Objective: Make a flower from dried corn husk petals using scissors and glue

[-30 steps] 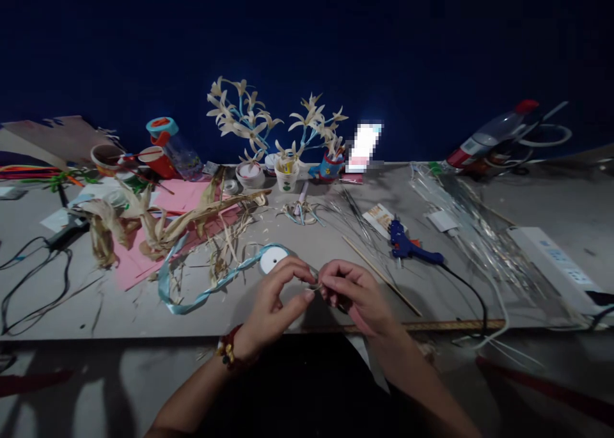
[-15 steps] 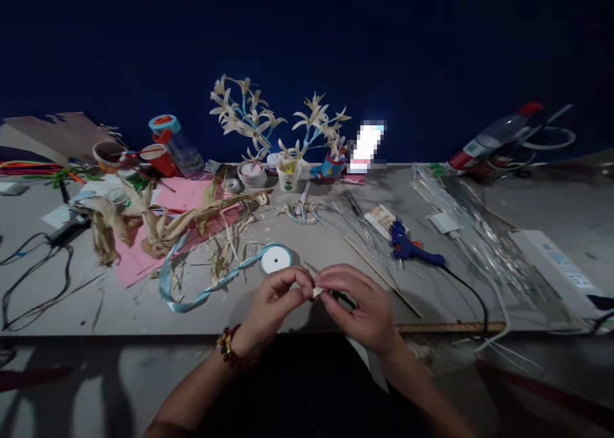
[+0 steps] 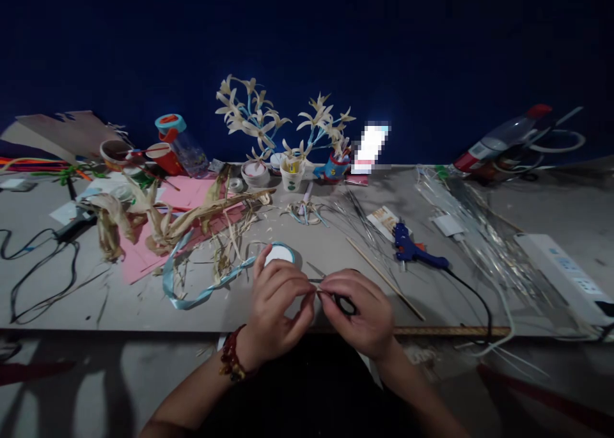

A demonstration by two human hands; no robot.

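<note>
Moved: left hand | pinched piece: pale, tiny, mostly hidden

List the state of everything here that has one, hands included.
Left hand: pinching a tiny pale piece
Right hand: pinching the same piece
Blue plastic glue gun: lying down, power unclear
Light-blue shiny ribbon: partly unwound
Clear red-capped plastic bottle: closed, leaning
White paper cup: upright, open
Pink paper sheets: flat, partly covered

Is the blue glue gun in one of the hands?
No, the blue glue gun is lying on the table, off to the right of the right hand.
</note>
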